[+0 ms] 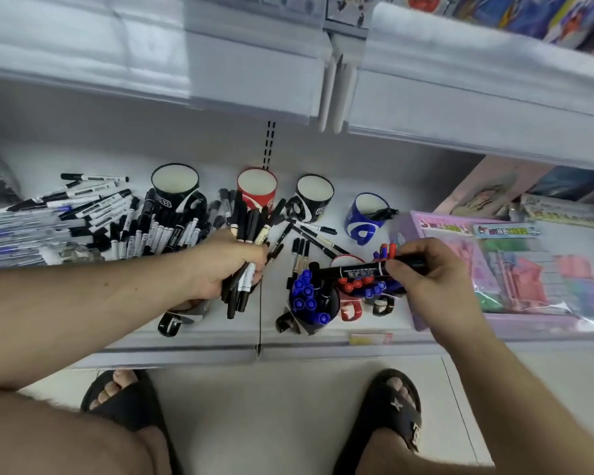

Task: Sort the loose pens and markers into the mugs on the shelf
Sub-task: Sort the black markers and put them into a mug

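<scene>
the left hand (220, 262) is clenched around a thick bundle of black-and-white markers (246, 255), held upright over the middle of the white metal shelf (199, 341), close to its front edge. the right hand (429, 272) pinches one fat black marker with a printed label (354, 270) by its end, fingers curled round it, so that it lies level above the mugs at the front edge. under it a dark mug packed with blue-capped markers (309, 303) stands at the front, and just beside it a red-handled mug with red- and blue-capped markers (352, 293). along the back of the shelf stand four empty mugs: a black mug with white lining (175, 186), a red printed mug (257, 188), a second black mug (314, 197) and a blue mug with white print (367, 214). a heap of loose black and white pens (117, 217) covers the left part of the shelf, and a few thin black pens (309, 234) lie near the middle. pink and purple packaged stationery (494, 269) fills the right end. another black-handled mug (179, 317) sits partly hidden under the left wrist.
</scene>
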{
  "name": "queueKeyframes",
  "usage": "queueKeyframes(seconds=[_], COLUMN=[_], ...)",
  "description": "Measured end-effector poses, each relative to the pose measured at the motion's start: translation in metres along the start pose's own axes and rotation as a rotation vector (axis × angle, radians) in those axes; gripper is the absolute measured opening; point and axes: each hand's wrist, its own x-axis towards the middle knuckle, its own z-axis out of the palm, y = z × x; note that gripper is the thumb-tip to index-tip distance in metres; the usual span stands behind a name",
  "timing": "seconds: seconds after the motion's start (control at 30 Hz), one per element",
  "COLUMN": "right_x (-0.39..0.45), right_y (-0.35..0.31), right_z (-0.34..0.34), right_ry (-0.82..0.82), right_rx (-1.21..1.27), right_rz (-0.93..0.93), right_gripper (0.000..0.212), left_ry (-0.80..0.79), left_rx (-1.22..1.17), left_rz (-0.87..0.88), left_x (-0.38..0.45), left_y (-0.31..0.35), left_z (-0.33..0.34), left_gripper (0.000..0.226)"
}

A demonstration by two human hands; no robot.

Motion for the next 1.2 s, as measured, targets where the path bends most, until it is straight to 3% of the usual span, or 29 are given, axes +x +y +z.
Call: queueKeyframes(seconds=[0.17,0.33,0.43,0.57,0.67,0.73,0.97,1.2], right_x=[-0.002,-0.005,-0.003,-0.004,-0.008,-0.011,-0.013,-0.015], right_y=[0.024,0.055,0.072,0.090,0.089,0.084,0.058,0.041], right_z=[0.008,0.046,0.066,0.080,0.080,0.075,0.060,0.078], right_ry=[0.027,-0.036,-0.068,-0.185,-0.316,-0.318,0.057,0.130], right_rx=[-0.366,-0.446,-0.539,-0.739,-0.806,-0.738,0.021,0.305], right_rz=[-0.160,-0.243,-0.308,-0.317,-0.207,-0.122,0.182,0.279], right_gripper=[0.023,0.028,0.042,0.052,0.059,0.066,0.062,0.044], left_ry=[-0.037,-0.029,-0.043,-0.049,-0.064,-0.062,-0.047,-0.063], left_rx=[0.122,0.128,0.128,0.121,0.098,0.059,-0.010,-0.066], left_rz=[0.018,0.014,0.006,-0.002,0.017,0.023,0.018,0.010], left_x=[-0.001,0.002,0.002,0.001,0.000,0.000,-0.003,-0.006], left_y=[-0.008,-0.008,-0.009,-0.008,-0.006,-0.005,-0.004,-0.002], left_z=[0.009,0.008,0.005,0.001,-0.002,-0.002,0.000,0.005], left_gripper=[0.021,0.023,0.025,0.023,0.022,0.023,0.023,0.015])
